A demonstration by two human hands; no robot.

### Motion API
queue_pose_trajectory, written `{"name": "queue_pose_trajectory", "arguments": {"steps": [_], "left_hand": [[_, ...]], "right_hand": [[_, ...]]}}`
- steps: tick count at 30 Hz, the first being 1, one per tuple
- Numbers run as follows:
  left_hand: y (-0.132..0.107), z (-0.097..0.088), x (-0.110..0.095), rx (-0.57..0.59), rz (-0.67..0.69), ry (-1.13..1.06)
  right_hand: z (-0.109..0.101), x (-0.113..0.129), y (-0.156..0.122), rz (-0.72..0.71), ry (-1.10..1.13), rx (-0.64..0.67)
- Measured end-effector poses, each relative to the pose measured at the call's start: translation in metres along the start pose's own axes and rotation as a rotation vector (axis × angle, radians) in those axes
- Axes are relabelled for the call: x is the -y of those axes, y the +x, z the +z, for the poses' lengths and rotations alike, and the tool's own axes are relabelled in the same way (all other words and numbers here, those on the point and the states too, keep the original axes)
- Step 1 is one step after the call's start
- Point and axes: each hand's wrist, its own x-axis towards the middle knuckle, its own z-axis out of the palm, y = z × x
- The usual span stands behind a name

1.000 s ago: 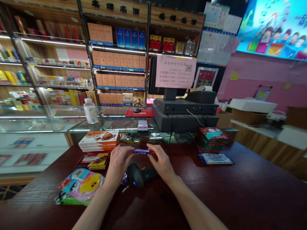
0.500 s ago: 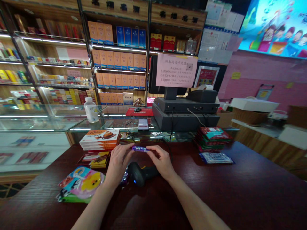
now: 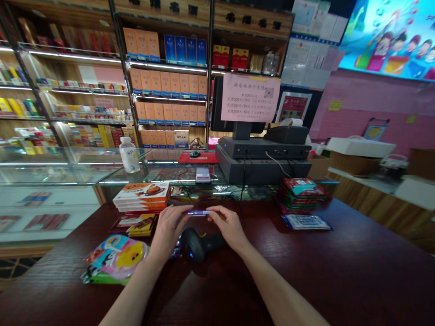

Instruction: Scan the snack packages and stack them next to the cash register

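**A:** Where's the small purple packet (image 3: 198, 213)?

**B:** Between the hands, near the far edge of the dark wood counter (image 3: 306, 276), where it meets the glass display case (image 3: 68, 174). The left hand (image 3: 168, 231) and the right hand (image 3: 229, 226) come in from either side, and their fingertips (image 3: 183, 209) pinch it by its two ends, so the hands are together on it, not apart.

**A:** What's crowding them?

**B:** Just below the palms, a black handheld barcode scanner (image 3: 197, 244) lies on the wood. To the left of the left hand sit a stack of orange chocolate boxes (image 3: 141, 198), chocolate bar packs (image 3: 134, 224) and a bright bag with a yellow duck (image 3: 115, 260).

**A:** And room to move?

**B:** Mostly rightward. A long stretch of wood runs past the right forearm (image 3: 272, 280) to a pile of red and green packets (image 3: 301, 195) and a flat blue-and-white packet (image 3: 306, 222) near the far edge.

**A:** Anything hard to make out?

**B:** The print on the small purple packet is too small to read, and I can't tell whether the packet touches the wood. A shiny purple wrapper (image 3: 176, 251) is half hidden beside the scanner. The left forearm (image 3: 134, 290) runs off the bottom of the view — so does the right.
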Motion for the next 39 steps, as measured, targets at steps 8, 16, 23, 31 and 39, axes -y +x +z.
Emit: {"name": "queue_pose_trajectory", "arguments": {"steps": [8,16,23,31,39], "left_hand": [[0.001,-0.004,0.006,0.04,0.008,0.052],[0.0,-0.015,0.009,-0.045,-0.059,0.202],[0.001,-0.022,0.009,-0.103,-0.103,0.305],[0.001,-0.025,0.01,-0.123,-0.129,0.35],[0.0,-0.027,0.011,-0.151,-0.165,0.352]], "right_hand": [[-0.002,-0.008,0.0,-0.043,-0.058,0.077],[-0.026,0.0,0.003,-0.115,-0.351,0.338],[-0.045,0.003,-0.017,-0.163,-0.601,0.577],[-0.034,-0.017,-0.028,-0.305,-0.691,0.542],[-0.036,-0.014,-0.029,-0.352,-0.677,0.516]]}}
